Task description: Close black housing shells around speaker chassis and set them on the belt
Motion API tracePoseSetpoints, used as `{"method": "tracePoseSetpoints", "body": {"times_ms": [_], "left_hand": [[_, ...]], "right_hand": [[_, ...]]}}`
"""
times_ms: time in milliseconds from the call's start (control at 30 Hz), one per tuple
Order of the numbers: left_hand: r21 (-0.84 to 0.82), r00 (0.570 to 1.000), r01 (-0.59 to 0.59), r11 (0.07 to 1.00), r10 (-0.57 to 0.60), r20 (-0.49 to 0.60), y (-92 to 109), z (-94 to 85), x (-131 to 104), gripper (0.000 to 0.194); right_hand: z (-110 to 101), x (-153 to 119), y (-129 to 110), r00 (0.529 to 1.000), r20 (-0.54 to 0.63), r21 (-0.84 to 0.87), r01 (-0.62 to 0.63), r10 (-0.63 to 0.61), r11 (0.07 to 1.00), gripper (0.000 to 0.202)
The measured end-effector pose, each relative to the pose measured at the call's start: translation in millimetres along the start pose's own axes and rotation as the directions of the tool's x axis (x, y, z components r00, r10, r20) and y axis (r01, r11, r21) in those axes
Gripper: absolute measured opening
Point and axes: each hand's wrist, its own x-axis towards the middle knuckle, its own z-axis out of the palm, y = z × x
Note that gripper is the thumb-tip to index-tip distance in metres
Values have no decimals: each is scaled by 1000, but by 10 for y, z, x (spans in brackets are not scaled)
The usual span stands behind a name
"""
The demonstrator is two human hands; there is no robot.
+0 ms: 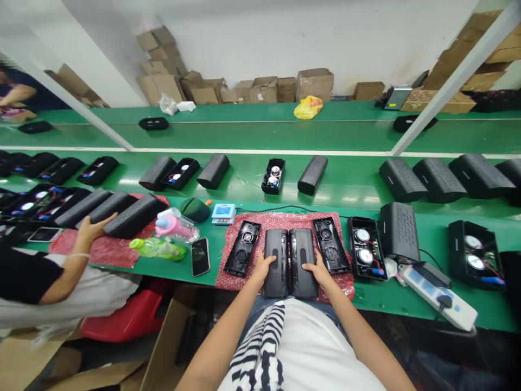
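Note:
Side by side in front of me lie two black speaker housings. My left hand (264, 266) grips the outer side of the left speaker housing (277, 279), its thumb on top. Around the right edge of the other speaker housing (302, 244) closes my right hand (318, 269), thumb resting on the face. Both pieces sit at the near edge of red bubble wrap (280, 218). An open black speaker shell (243, 247) is left of them, and a similar speaker shell (331, 244) lies to the right, touching or close to my right hand. The fingers underneath are hidden.
An opened speaker with two drivers (366, 254) and a white power strip (439, 298) are on the right. Leftward are a phone (200, 257), a green bottle (158, 248) and a pink bottle (179, 228). A co-worker's hand (90, 231) touches speakers. More speakers line the green conveyor (244, 198).

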Motion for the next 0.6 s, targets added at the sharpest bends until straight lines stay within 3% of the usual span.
{"method": "tracePoseSetpoints", "body": {"times_ms": [600], "left_hand": [[46,1000,-12,999,13,-6,77,27,-33,67]], "right_hand": [[13,-6,-11,998,-59,-6,-25,24,1000,90]]}}
